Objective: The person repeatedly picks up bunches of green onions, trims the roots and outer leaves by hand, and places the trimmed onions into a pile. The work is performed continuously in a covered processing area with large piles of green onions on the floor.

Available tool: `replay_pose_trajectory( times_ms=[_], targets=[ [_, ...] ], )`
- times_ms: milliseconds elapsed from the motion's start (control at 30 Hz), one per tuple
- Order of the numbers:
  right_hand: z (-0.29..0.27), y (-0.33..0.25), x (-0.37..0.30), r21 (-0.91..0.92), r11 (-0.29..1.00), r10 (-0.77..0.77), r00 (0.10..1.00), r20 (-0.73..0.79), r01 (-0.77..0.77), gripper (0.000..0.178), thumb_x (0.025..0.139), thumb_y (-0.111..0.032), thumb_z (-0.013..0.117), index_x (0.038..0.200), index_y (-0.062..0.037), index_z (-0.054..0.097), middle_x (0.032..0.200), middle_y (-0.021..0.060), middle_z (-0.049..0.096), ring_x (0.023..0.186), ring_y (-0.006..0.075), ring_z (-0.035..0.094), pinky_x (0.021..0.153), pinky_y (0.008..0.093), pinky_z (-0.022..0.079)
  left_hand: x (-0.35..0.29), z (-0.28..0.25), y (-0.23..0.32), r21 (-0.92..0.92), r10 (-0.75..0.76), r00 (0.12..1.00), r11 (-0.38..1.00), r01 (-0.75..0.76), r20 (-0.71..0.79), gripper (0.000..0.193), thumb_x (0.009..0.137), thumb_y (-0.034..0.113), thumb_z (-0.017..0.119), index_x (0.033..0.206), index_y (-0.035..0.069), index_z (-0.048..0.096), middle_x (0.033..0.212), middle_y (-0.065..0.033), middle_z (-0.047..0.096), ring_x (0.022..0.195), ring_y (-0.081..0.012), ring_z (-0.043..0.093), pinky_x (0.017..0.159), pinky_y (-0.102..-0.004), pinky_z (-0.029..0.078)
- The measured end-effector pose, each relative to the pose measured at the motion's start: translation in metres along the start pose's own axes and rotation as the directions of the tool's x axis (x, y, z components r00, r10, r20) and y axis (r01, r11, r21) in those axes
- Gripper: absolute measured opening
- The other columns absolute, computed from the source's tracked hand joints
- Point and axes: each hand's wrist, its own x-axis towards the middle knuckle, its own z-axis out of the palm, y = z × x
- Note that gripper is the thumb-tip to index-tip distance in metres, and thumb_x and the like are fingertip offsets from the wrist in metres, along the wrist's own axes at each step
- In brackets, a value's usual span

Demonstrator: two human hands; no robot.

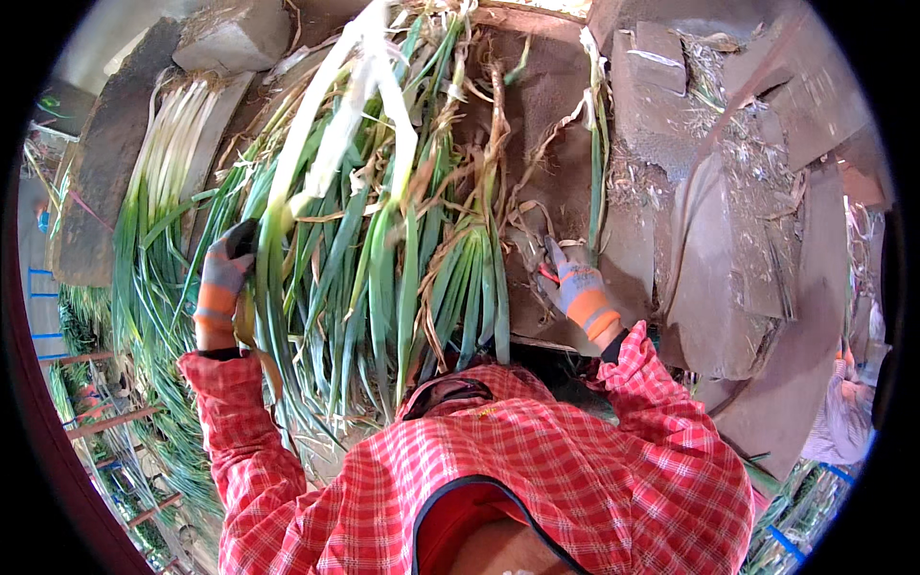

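Note:
My left hand, in a grey and orange glove, is closed round the green leaves of long green onions. Their white stalks reach up and away, smeared at the top. More green onions, with dry brown leaves among them, lie in a thick heap between my hands. To the right of the heap is my right hand, gloved alike, its fingers bent round something small and red that I cannot make out. Close above it a single green onion with withered leaves lies on the brown surface.
Cleaned green onions with white stalks lie on a board at left. A pale block stands behind them. Worn boards with dry scraps fill the right side. Another person's sleeve shows at the far right. Bundled greens lie below left.

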Motion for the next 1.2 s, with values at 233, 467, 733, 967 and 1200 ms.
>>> replay_pose_trajectory(
  times_ms=[233,467,733,967,1200],
  targets=[
    [0.012,-0.012,-0.015,-0.064,0.994,-0.084,0.990,0.111,0.092,0.076,0.087,-0.045,0.058,0.147,-0.0118,0.025,0.106,0.0229,0.063,0.096,0.0365,0.063,0.078,0.0459,0.050,-0.066,0.208,0.100,0.325,0.517,0.745,0.681,-0.656,0.421,0.055,0.077,0.022,0.066,0.129,0.009,0.050,0.126,-0.0110,0.054,0.116,-0.0281,0.052,0.094,-0.0412,0.043],
    [0.020,-0.020,-0.031,-0.018,0.973,-0.229,0.973,0.032,0.230,0.073,0.087,-0.048,0.055,0.143,-0.0076,0.033,0.100,0.0223,0.065,0.092,0.0362,0.063,0.078,0.0428,0.051,-0.078,0.303,0.075,0.525,0.232,0.887,0.735,-0.429,0.399,0.061,0.074,0.011,0.061,0.133,0.015,0.047,0.142,-0.0182,0.037,0.118,-0.0378,0.046,0.091,-0.0446,0.044],
    [0.021,-0.039,-0.028,-0.001,0.982,-0.188,0.978,0.096,0.189,0.072,0.088,-0.048,0.054,0.143,-0.0072,0.033,0.100,0.0218,0.065,0.092,0.0350,0.064,0.078,0.0424,0.051,-0.059,0.287,0.096,0.463,0.014,0.837,0.828,-0.316,0.546,0.070,0.070,0.006,0.060,0.135,0.028,0.050,0.152,-0.0162,0.021,0.129,-0.0411,0.038,0.097,-0.0471,0.043],
    [0.024,-0.032,-0.004,-0.026,0.993,-0.110,0.993,0.052,0.112,0.074,0.087,-0.046,0.057,0.145,-0.0100,0.029,0.105,0.0221,0.063,0.091,0.0345,0.064,0.078,0.0430,0.051,-0.047,0.286,0.107,0.478,-0.091,0.769,0.828,-0.294,0.632,0.071,0.073,0.008,0.059,0.136,0.038,0.047,0.155,-0.0129,0.013,0.135,-0.0442,0.030,0.099,-0.0486,0.043],
    [0.004,-0.022,0.072,0.043,0.998,-0.035,0.997,-0.072,0.038,0.066,0.087,-0.046,0.056,0.138,-0.0076,0.040,0.098,0.0208,0.065,0.085,0.0353,0.063,0.074,0.0448,0.050,-0.044,0.294,0.094,0.461,-0.045,0.745,0.809,-0.364,0.666,0.065,0.081,0.025,0.062,0.141,0.037,0.039,0.155,-0.0136,0.018,0.128,-0.0473,0.040,0.096,-0.0487,0.045]
  ],
)
